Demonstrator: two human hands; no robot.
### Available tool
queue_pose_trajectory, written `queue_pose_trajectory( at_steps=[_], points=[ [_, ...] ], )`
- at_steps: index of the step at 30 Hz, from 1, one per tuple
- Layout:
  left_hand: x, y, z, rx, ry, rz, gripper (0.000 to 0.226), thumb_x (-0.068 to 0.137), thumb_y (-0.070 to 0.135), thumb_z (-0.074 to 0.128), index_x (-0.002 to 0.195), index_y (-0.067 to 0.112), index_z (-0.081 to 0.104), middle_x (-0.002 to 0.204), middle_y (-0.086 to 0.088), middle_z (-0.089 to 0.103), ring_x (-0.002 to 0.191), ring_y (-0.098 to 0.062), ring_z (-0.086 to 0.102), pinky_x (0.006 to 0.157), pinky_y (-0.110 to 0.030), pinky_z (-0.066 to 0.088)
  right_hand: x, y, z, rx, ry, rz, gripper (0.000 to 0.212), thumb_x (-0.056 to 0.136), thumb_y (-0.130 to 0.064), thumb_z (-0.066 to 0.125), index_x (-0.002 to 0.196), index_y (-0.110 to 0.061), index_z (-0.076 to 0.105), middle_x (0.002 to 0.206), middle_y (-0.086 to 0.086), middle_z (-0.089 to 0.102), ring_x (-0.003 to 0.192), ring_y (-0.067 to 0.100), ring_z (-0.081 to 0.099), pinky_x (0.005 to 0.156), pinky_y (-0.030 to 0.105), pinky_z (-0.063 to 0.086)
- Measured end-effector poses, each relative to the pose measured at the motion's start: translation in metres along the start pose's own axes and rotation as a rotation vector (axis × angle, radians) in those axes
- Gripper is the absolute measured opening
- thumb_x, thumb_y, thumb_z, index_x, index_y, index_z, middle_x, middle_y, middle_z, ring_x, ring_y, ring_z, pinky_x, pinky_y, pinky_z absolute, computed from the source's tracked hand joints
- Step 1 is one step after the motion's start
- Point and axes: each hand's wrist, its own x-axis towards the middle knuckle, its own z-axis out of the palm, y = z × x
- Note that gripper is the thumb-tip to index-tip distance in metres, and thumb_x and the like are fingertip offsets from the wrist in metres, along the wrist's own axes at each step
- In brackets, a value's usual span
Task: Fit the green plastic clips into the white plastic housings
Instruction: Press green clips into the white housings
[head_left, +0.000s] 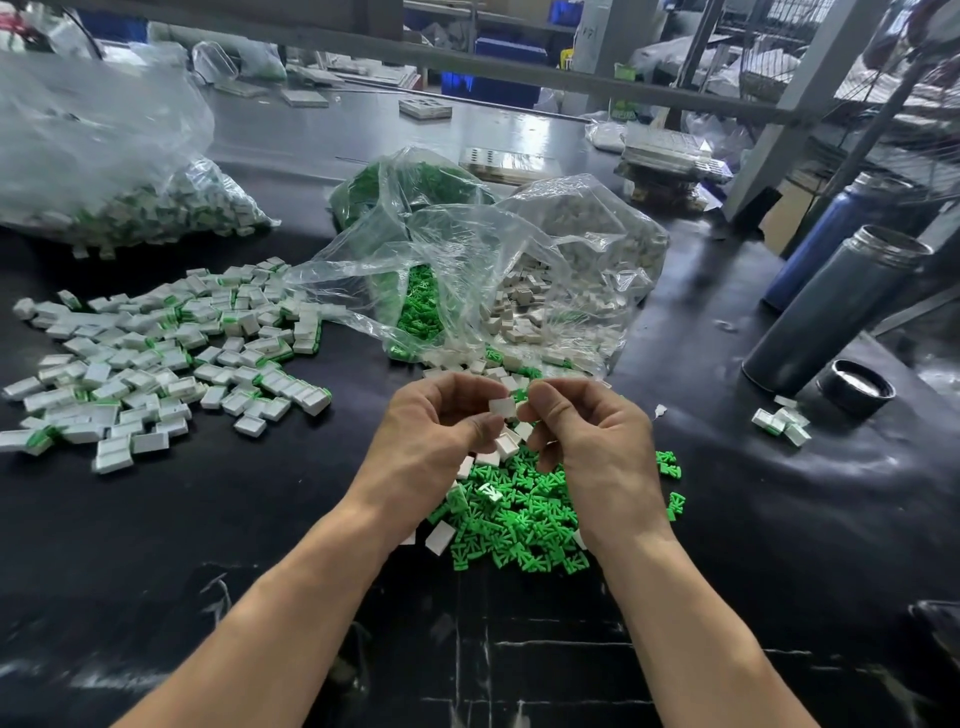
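Note:
My left hand (441, 423) and my right hand (587, 436) meet above a heap of loose green clips (524, 514) on the black table. Between the fingertips of both hands sits one white housing (503, 407); the left pinches it and the right thumb and fingers close on its other end. More white housings (506, 446) sit in my curled left palm. No clip shows at the housing; my fingers hide that side.
A spread of housings with clips fitted (156, 348) covers the table at left. Open clear bags of green clips (418, 306) and white housings (524, 306) lie behind my hands. Two metal flasks (831, 312) and a lid (856, 387) stand at right.

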Motion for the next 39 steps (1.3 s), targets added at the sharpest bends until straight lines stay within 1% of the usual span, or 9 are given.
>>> queue_pose_trajectory(
  at_steps=[3, 10, 16, 22, 25, 28, 32, 35, 39],
  points=[
    [-0.001, 0.0, 0.002, -0.01, 0.016, 0.008, 0.019, 0.087, -0.001, 0.075, 0.102, 0.011, 0.072, 0.091, -0.008, 0.077, 0.071, -0.015, 0.071, 0.059, -0.014, 0.049, 0.0, 0.002, 0.0, -0.023, 0.005, 0.028, 0.01, 0.096, -0.02, 0.074, 0.089, -0.014, 0.074, 0.071, 0.005, 0.07, 0.056, 0.013, 0.056, 0.046, 0.025, 0.045],
    [-0.001, -0.003, 0.003, -0.092, 0.042, 0.028, 0.018, 0.086, -0.004, 0.076, 0.098, 0.009, 0.071, 0.084, 0.0, 0.076, 0.073, -0.014, 0.071, 0.066, -0.019, 0.056, -0.004, 0.004, 0.003, -0.04, -0.051, 0.033, 0.013, 0.097, -0.02, 0.072, 0.086, -0.013, 0.073, 0.071, 0.0, 0.07, 0.056, 0.011, 0.056, 0.047, 0.024, 0.045],
    [-0.001, -0.002, 0.0, -0.015, 0.027, 0.02, 0.018, 0.086, 0.003, 0.078, 0.099, 0.015, 0.073, 0.089, 0.0, 0.079, 0.077, -0.011, 0.073, 0.065, -0.015, 0.053, -0.001, 0.006, -0.002, -0.245, -0.052, -0.028, 0.011, 0.097, -0.028, 0.073, 0.087, -0.024, 0.074, 0.072, -0.005, 0.071, 0.059, 0.007, 0.06, 0.055, 0.024, 0.047],
    [-0.001, 0.0, -0.001, -0.072, 0.04, 0.008, 0.014, 0.086, 0.0, 0.077, 0.096, 0.009, 0.075, 0.087, -0.011, 0.077, 0.075, -0.019, 0.073, 0.069, -0.023, 0.059, 0.0, 0.005, -0.004, -0.316, -0.112, -0.059, 0.013, 0.097, -0.026, 0.072, 0.089, -0.036, 0.072, 0.075, -0.006, 0.072, 0.062, 0.006, 0.061, 0.059, 0.028, 0.048],
    [0.0, -0.001, -0.002, -0.094, 0.049, -0.018, 0.014, 0.086, -0.003, 0.076, 0.098, 0.004, 0.074, 0.083, -0.012, 0.076, 0.071, -0.018, 0.071, 0.065, -0.023, 0.059, -0.001, 0.005, -0.004, -0.371, -0.121, -0.094, 0.012, 0.097, -0.026, 0.071, 0.088, -0.033, 0.071, 0.075, -0.011, 0.071, 0.063, 0.004, 0.061, 0.06, 0.027, 0.048],
    [-0.001, -0.001, -0.004, -0.059, 0.022, -0.043, 0.011, 0.087, -0.001, 0.075, 0.097, -0.001, 0.075, 0.075, -0.014, 0.074, 0.066, -0.018, 0.07, 0.063, -0.026, 0.061, -0.004, 0.004, -0.003, -0.43, -0.125, -0.127, 0.012, 0.097, -0.025, 0.072, 0.087, -0.03, 0.07, 0.072, -0.017, 0.069, 0.062, 0.002, 0.059, 0.057, 0.018, 0.045],
    [-0.001, -0.001, -0.006, 0.002, 0.028, -0.033, 0.006, 0.086, -0.001, 0.076, 0.091, 0.002, 0.077, 0.071, -0.013, 0.074, 0.064, -0.019, 0.07, 0.064, -0.03, 0.062, -0.007, 0.002, 0.0, -0.504, -0.117, -0.169, 0.016, 0.097, -0.02, 0.071, 0.084, -0.029, 0.068, 0.068, -0.023, 0.064, 0.06, 0.0, 0.056, 0.054, 0.012, 0.041],
    [-0.001, 0.0, -0.007, 0.049, 0.027, 0.002, 0.01, 0.086, -0.002, 0.076, 0.086, 0.008, 0.078, 0.071, -0.012, 0.075, 0.062, -0.019, 0.069, 0.06, -0.026, 0.061, -0.009, -0.001, 0.001, -0.558, -0.114, -0.223, 0.016, 0.096, -0.019, 0.072, 0.085, -0.028, 0.067, 0.076, -0.018, 0.066, 0.064, 0.002, 0.057, 0.056, 0.016, 0.044],
    [-0.001, 0.001, -0.01, 0.116, 0.027, 0.039, 0.02, 0.087, -0.006, 0.074, 0.084, 0.013, 0.078, 0.069, -0.007, 0.075, 0.059, -0.014, 0.069, 0.058, -0.021, 0.056, -0.01, -0.003, 0.002, -0.609, -0.126, -0.284, 0.013, 0.095, -0.014, 0.074, 0.088, -0.024, 0.069, 0.073, -0.013, 0.064, 0.069, 0.002, 0.058, 0.06, 0.014, 0.043]
  ],
)
